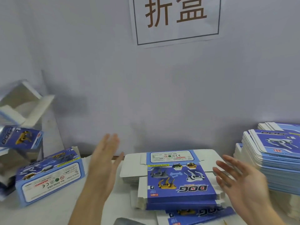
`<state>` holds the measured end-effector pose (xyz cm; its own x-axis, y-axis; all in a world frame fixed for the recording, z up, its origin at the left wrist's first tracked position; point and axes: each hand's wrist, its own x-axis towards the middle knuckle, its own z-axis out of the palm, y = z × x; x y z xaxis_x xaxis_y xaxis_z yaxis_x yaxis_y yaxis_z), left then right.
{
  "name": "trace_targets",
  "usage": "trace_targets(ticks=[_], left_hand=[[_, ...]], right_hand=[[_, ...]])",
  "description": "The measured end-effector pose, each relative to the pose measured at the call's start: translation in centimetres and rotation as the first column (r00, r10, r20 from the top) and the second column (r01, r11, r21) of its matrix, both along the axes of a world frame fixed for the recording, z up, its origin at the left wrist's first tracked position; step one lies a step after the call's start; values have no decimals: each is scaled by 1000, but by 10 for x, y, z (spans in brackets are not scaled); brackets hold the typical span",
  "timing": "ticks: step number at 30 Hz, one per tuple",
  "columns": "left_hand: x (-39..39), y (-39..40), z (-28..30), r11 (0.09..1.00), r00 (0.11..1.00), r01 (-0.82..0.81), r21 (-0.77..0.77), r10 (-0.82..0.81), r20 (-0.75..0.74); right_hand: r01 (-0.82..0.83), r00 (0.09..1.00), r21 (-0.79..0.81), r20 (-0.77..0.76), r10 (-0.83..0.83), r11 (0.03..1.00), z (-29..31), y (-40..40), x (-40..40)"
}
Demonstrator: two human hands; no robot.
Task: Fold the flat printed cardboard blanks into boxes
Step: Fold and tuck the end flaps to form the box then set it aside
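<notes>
A small pile of flat blue printed blanks (180,181) with robot-dog pictures lies on the white table in front of me. My left hand (103,161) hovers to the left of the pile, fingers straight, holding nothing. My right hand (240,181) hovers at the pile's right edge, palm turned inward, fingers spread and empty. A folded blue box (48,176) lies on its side at the left. Another folded box (21,138) appears blurred in the air above it at the far left, with no hand on it.
A tall stack of flat blanks (276,153) stands at the right. More folded boxes (21,101) are heaped at the far left. A paper sign (177,20) hangs on the grey wall behind the table. A dark object (126,221) shows at the bottom edge.
</notes>
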<state>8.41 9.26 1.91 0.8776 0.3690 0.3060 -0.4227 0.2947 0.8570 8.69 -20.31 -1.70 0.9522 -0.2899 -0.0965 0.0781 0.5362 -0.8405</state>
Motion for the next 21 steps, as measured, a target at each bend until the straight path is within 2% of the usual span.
trace_targets(ticks=[1,2,3,4,5,6,7,10,14,21], left_hand=[[1,-9,-5,965,999,-7,263,17,-36],[2,-19,-10,849,995,22,529,30,-91],[6,-26,-18,670,988,97,736,25,-153],[10,-34,-27,508,971,188,840,30,-235],[14,-41,-35,357,941,305,883,28,-336],[15,-47,-41,251,909,394,884,40,-416],[14,-51,-43,193,883,449,872,55,-467],[14,-56,-41,168,868,472,865,81,-490],[13,-56,-38,41,885,457,888,82,-459],[15,-53,-36,66,893,445,893,48,-448]], right_hand=[[-3,1000,-41,-19,2,999,0,1,0],[-2,999,-74,-34,0,997,0,2,0],[1,999,-117,-35,-5,993,-1,2,2],[17,999,-183,-41,-25,983,-1,4,2],[36,999,-260,-30,-45,965,-2,5,4],[54,998,-314,-17,-62,948,-2,6,5],[65,997,-355,-7,-72,933,-2,7,6],[60,998,-410,4,-63,910,1,10,4],[67,998,-442,23,-63,895,2,11,3],[188,981,-489,136,-138,852,3,12,4]])
